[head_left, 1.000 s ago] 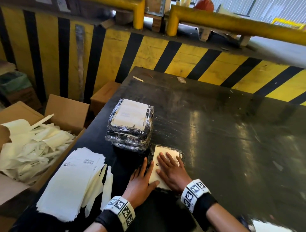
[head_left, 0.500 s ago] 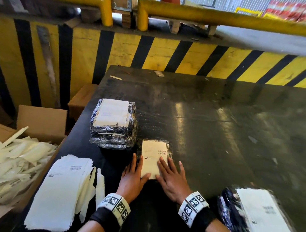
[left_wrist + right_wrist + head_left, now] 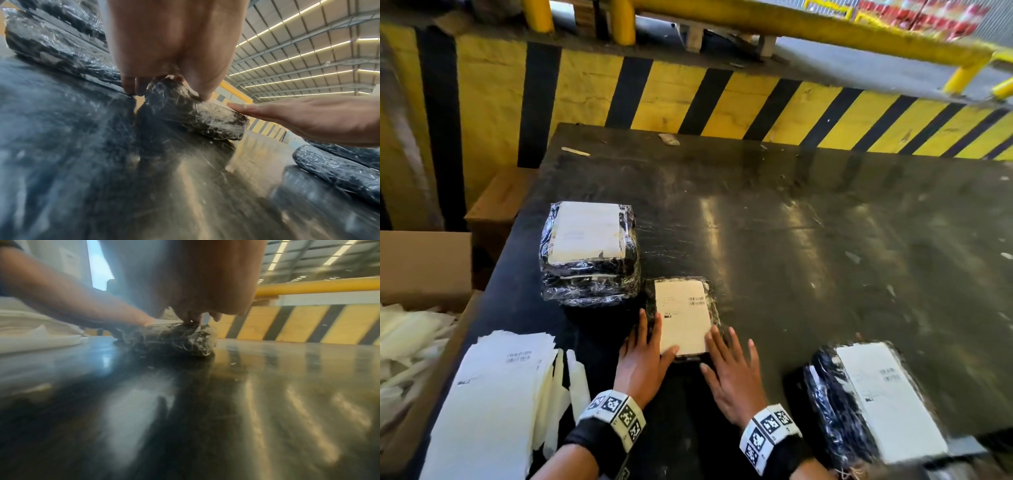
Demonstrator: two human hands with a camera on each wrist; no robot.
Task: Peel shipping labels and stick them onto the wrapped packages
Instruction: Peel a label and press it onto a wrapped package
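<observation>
Pressing step: white rectangular shipping label (image 3: pixel 683 317) lies stuck on small black film-wrapped package (image 3: pixel 714 310), near table's (image 3: pixel 825 240) 6 o'clock edge.
Left hand (image 3: pixel 642 359): fingers straight, thumb on label's near corner.
Right hand (image 3: pixel 732 370): fingers spread flat at package's 5 o'clock edge; contact probably light, wrist view blurred.
Labelled stack (image 3: pixel 589 253): 10 o'clock of package.
Next move: lift package aside, peel from white label sheets (image 3: pixel 493 404) at 8 o'clock.
</observation>
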